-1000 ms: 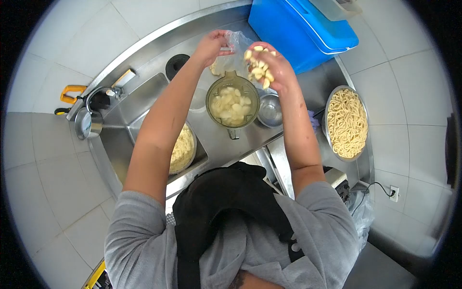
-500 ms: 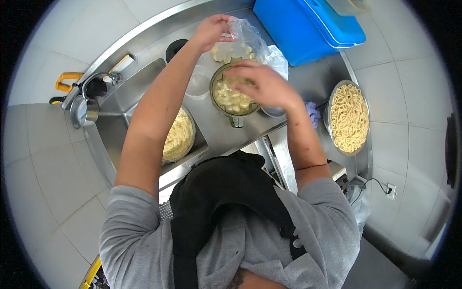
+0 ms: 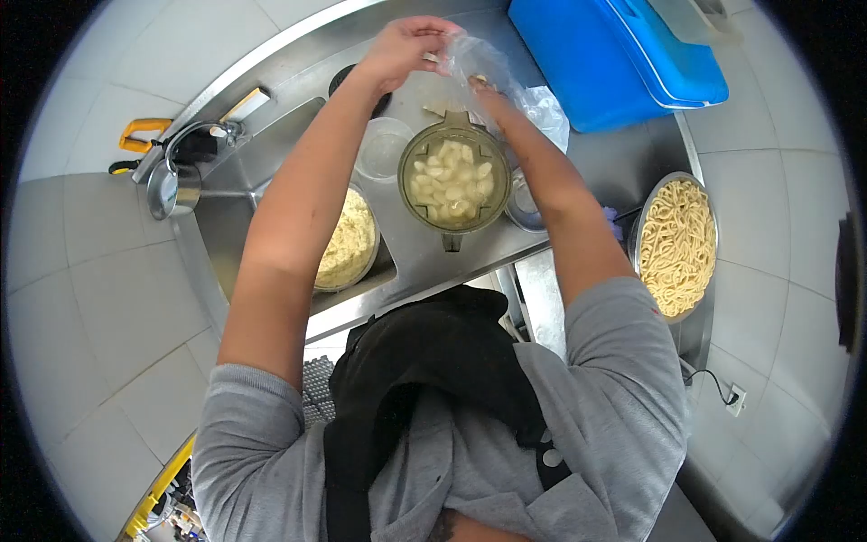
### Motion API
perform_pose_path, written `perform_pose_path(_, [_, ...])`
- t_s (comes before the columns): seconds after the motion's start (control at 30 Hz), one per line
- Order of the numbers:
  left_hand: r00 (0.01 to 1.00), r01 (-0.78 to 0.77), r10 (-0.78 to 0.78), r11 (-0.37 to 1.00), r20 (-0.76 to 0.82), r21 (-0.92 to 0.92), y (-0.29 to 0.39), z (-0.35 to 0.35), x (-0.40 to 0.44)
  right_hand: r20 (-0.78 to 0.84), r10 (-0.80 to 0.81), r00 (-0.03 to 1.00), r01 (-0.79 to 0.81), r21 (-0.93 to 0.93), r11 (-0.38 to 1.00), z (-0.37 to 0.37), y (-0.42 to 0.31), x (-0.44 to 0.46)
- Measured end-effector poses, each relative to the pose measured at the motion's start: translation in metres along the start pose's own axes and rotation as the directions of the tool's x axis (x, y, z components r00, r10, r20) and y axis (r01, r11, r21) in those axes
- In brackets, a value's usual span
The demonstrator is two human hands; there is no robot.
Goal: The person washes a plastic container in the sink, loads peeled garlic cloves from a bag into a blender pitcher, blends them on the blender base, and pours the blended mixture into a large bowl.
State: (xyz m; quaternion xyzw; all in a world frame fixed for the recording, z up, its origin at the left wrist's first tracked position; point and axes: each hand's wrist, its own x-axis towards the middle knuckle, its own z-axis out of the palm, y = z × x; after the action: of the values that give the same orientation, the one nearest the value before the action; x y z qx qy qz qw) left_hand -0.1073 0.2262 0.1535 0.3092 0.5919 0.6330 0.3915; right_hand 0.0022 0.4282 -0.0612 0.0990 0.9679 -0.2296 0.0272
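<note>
My left hand (image 3: 411, 52) grips the edge of a clear plastic bag (image 3: 483, 60) beyond the blender jar. Reaching inside the bag is my right hand (image 3: 488, 94), its fingers mostly hidden by the plastic. The greenish blender jar (image 3: 409, 200) stands upright, holding pale peeled cloves (image 3: 452, 181) in cloudy liquid. Left of the jar is a round clear lid or dish (image 3: 383, 149). A metal bowl (image 3: 524, 210) sits to its right, partly behind my right forearm.
A bowl of pale mash (image 3: 348, 248) sits in the sink (image 3: 226, 226). Thick noodles (image 3: 677, 248) fill an oval bowl at the right. A blue cooler (image 3: 614, 68) stands at the back. A small pot (image 3: 173, 191) and an orange-handled tool (image 3: 143, 134) lie at the left.
My right hand dropped its cloves into the jar and moved away into the bag. My left hand still holds the bag. The view has shifted slightly.
</note>
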Motion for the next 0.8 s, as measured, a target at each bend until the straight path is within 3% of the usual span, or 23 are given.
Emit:
perform_pose_path(0.1, [0.999,0.018,-0.018,1.0,-0.039,-0.002,-0.006,-0.007,0.002,0.07,0.151,0.986,-0.15,-0.015,0.989,-0.016,0.009,-0.006])
perform_pose_path(0.17, [0.997,0.049,-0.05,0.999,0.052,0.013,-0.011,-0.002,0.0,0.061,0.079,0.995,-0.057,-0.315,0.947,-0.02,0.003,-0.014])
perform_pose_path(0.3, [0.996,0.064,-0.07,0.992,0.061,0.107,-0.006,0.018,-0.003,-0.069,0.165,0.984,-0.174,-0.16,0.972,-0.021,-0.014,-0.032])
perform_pose_path(0.37, [0.996,0.071,-0.077,0.989,0.046,0.132,-0.005,0.019,-0.003,-0.04,-0.019,0.999,0.001,-0.394,0.919,-0.007,-0.002,-0.026])
perform_pose_path(0.4, [0.995,0.068,-0.077,0.988,0.06,0.141,-0.004,0.02,-0.003,-0.052,-0.008,0.999,-0.013,-0.39,0.921,-0.006,0.001,-0.024])
perform_pose_path(0.47, [0.982,0.134,-0.163,0.954,0.091,0.267,-0.005,0.018,-0.004,-0.079,0.139,0.987,-0.15,-0.157,0.976,-0.007,0.002,-0.019])
perform_pose_path(0.5, [0.981,0.129,-0.162,0.953,0.102,0.274,-0.005,0.018,-0.004,-0.088,0.147,0.985,-0.159,-0.153,0.975,-0.012,0.006,-0.016])
perform_pose_path(0.57, [0.971,0.171,-0.21,0.945,0.117,0.279,-0.007,0.02,-0.001,-0.065,0.191,0.979,-0.184,0.107,0.977,-0.017,0.019,-0.002])
perform_pose_path(0.6, [0.97,0.167,-0.209,0.944,0.125,0.284,-0.008,0.022,0.001,-0.072,0.198,0.978,-0.189,0.109,0.976,-0.023,0.02,0.002])
perform_pose_path(0.63, [0.974,0.168,-0.201,0.948,0.1,0.268,-0.01,0.023,0.004,0.086,0.464,0.881,-0.446,0.477,0.757,-0.04,0.008,0.007])
perform_pose_path(0.67, [0.979,0.169,-0.193,0.953,0.073,0.252,-0.009,0.025,0.006,0.329,0.604,0.725,-0.613,0.708,0.35,-0.045,0.007,0.012])
perform_pose_path(0.7, [0.978,0.167,-0.192,0.952,0.077,0.255,-0.008,0.026,0.01,0.327,0.607,0.725,-0.611,0.711,0.347,-0.048,0.008,0.011])
perform_pose_path(0.77, [0.991,0.135,-0.133,0.986,-0.029,0.094,-0.006,0.031,0.018,0.515,0.321,0.794,-0.519,0.851,-0.083,-0.049,0.017,0.014])
perform_pose_path(0.8, [0.991,0.133,-0.13,0.987,-0.031,0.09,-0.003,0.032,0.023,0.516,0.322,0.794,-0.52,0.85,-0.079,-0.048,0.021,0.011])
